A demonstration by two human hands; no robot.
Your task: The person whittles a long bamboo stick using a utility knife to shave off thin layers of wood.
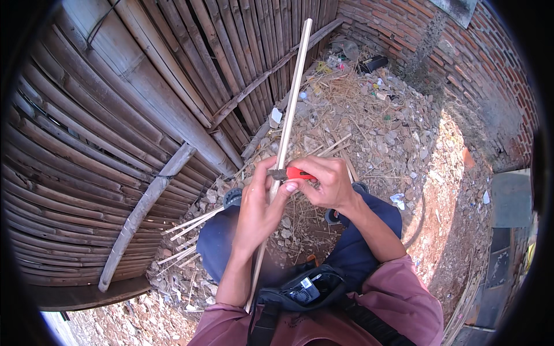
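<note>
A long pale bamboo strip [293,92] runs from near my waist up past my hands, slanting a little to the right at its far end. My left hand [254,210] is closed around it, with thumb and fingers near the blade. In my right hand [332,181] is a knife with a red handle [300,173]. Its dark, stained blade [279,174] lies crosswise against the strip, between the fingers of both hands. My left thumb reaches close to the handle. Part of the strip is hidden behind my hands.
Several cut bamboo strips [193,224] lie left of my legs. Rubble and dry straw [369,127] cover the ground. A bamboo wall [115,115] with a slanting pole [144,216] stands at left, a brick wall [392,29] beyond. An open black waist bag [277,297] sits at my waist.
</note>
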